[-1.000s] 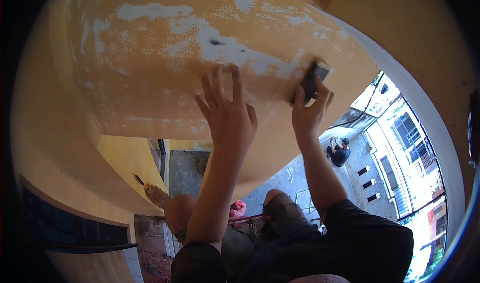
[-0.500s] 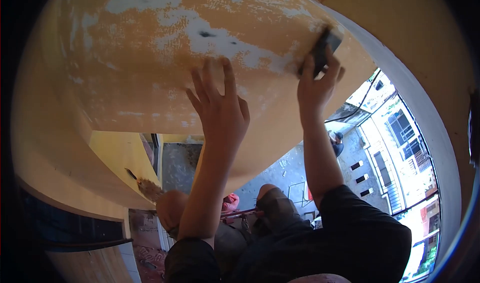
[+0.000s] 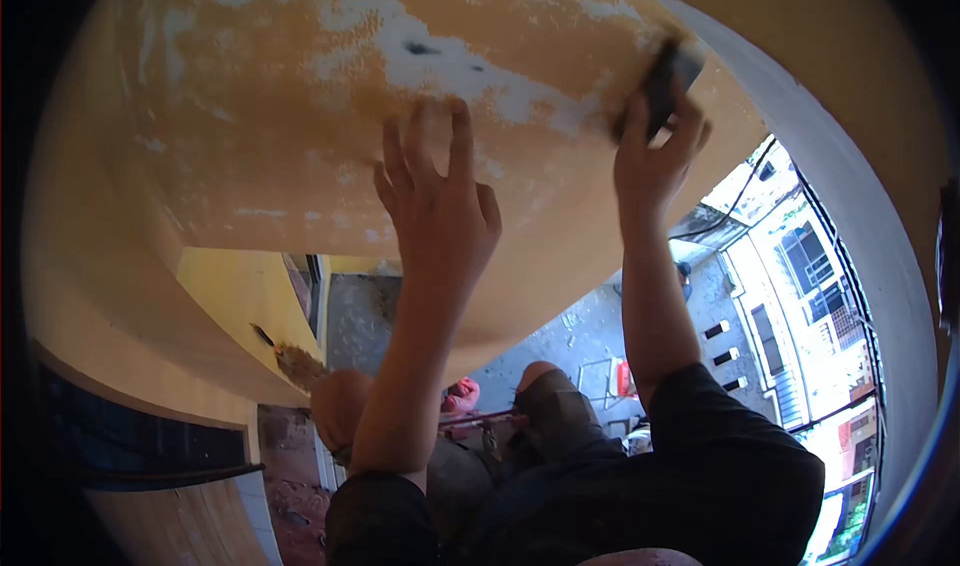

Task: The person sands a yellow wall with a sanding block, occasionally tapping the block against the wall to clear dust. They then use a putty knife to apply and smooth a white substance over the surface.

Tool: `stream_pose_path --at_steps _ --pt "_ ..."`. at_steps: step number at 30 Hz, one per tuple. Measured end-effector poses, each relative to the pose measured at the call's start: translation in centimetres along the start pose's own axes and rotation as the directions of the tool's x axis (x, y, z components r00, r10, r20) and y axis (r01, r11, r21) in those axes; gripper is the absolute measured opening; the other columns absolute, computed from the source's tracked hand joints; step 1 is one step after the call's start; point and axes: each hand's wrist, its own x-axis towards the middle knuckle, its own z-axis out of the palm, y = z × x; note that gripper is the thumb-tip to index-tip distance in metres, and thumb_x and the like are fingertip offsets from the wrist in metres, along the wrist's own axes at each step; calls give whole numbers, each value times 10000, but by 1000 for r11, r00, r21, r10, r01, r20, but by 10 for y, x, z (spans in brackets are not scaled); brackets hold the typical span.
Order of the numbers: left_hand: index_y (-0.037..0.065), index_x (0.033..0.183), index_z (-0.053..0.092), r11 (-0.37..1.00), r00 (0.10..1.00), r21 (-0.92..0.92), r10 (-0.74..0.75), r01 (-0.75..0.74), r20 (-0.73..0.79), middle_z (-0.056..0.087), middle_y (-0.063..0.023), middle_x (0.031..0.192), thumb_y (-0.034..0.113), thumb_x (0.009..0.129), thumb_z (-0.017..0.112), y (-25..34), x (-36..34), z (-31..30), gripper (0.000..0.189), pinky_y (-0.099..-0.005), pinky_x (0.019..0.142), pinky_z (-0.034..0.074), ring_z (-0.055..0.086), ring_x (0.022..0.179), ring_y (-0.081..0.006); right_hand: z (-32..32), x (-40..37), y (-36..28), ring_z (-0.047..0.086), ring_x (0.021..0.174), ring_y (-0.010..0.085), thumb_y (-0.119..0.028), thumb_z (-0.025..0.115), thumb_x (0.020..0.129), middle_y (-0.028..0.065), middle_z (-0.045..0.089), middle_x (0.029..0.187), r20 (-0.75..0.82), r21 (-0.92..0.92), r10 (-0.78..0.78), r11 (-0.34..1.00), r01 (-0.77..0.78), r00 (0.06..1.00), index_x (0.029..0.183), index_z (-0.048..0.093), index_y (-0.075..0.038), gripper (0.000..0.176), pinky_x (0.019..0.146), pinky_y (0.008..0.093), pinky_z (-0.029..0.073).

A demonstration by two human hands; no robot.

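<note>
Spread fingers of my left hand [image 3: 440, 201] rest against the orange-yellow wall surface [image 3: 300, 166], and nothing is held in them. The surface has pale, worn patches and two small dark marks near its upper middle. Up at the right, my right hand [image 3: 660, 156] grips a dark block [image 3: 668, 81] by its lower edge, and the block lies against the surface near its right edge. The block is blurred, so its face cannot be made out.
Far below lies a grey floor [image 3: 530, 351] with a red object [image 3: 625, 378] on a metal frame and a pink bundle [image 3: 461, 395]. Part of a person [image 3: 684, 274] shows beyond my right forearm. A dark opening [image 3: 140, 441] is at lower left.
My right hand and the dark block have moved to the right along the surface. My left hand stays in nearly the same place, and the view has shifted slightly.
</note>
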Motion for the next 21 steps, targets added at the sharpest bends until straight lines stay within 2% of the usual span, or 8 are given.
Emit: stream_pose_path --at_steps 3,4,9,11,15,19,20,21 --pt "102 1457 391 1000 1000 -13 4 -4 10 294 -230 1447 7 757 537 2 -4 -2 722 -557 1072 291 280 1342 -484 0 -2 -4 550 888 329 -117 728 820 202 520 998 8 -23 12 1000 -11 1000 1218 564 -17 442 773 407 462" --pt "106 1458 392 1000 1000 -8 1 -1 8 301 -225 1443 2 751 533 -1 -2 -3 728 -549 1073 292 284 1340 -481 -1 -18 -1 551 882 322 -120 731 820 197 515 1002 34 -105 -39 994 42 999 1209 566 -18 434 775 403 461" --pt "114 1456 397 999 1000 -45 2 -2 3 331 -218 1427 4 744 532 -6 0 -5 734 -542 1073 296 296 1336 -473 1 -17 0 551 876 307 -120 731 819 185 508 992 58 -49 -61 997 64 996 1216 565 -13 443 771 383 467" --pt "113 1455 400 998 1000 -66 -1 2 10 339 -217 1423 5 743 532 -2 -2 -3 731 -541 1072 297 299 1334 -473 2 -2 -11 548 860 286 -101 731 809 175 505 984 24 -9 76 997 -76 997 1219 562 -8 453 762 373 467" --pt "109 1453 402 1000 1000 -10 13 -13 -22 344 -220 1418 2 743 530 -3 2 -2 729 -539 1066 303 299 1329 -483 0 -18 1 526 835 255 -106 722 827 148 501 954 33 -46 -33 998 34 999 1239 557 -21 452 755 364 452" --pt "109 1460 390 999 1000 -31 -20 20 11 332 -224 1430 1 735 539 2 1 -2 748 -549 1065 295 284 1338 -490 3 -5 -7 539 876 303 -107 716 829 184 521 978 7 -24 37 999 -37 999 1219 566 -10 429 782 382 459" --pt "109 1460 390 999 1000 -41 -10 10 2 332 -224 1430 1 735 539 4 1 -1 748 -549 1065 295 284 1338 -490 0 -14 0 546 901 323 -110 717 830 199 524 996 22 -65 -34 997 35 999 1219 564 -8 431 797 401 462" --pt "106 1461 388 999 1000 -44 -12 12 0 330 -227 1432 4 732 545 5 0 -1 753 -555 1067 289 280 1341 -491 -3 -27 0 547 906 327 -109 713 834 202 524 998 58 -80 -17 997 22 998 1227 555 -5 436 800 413 463"
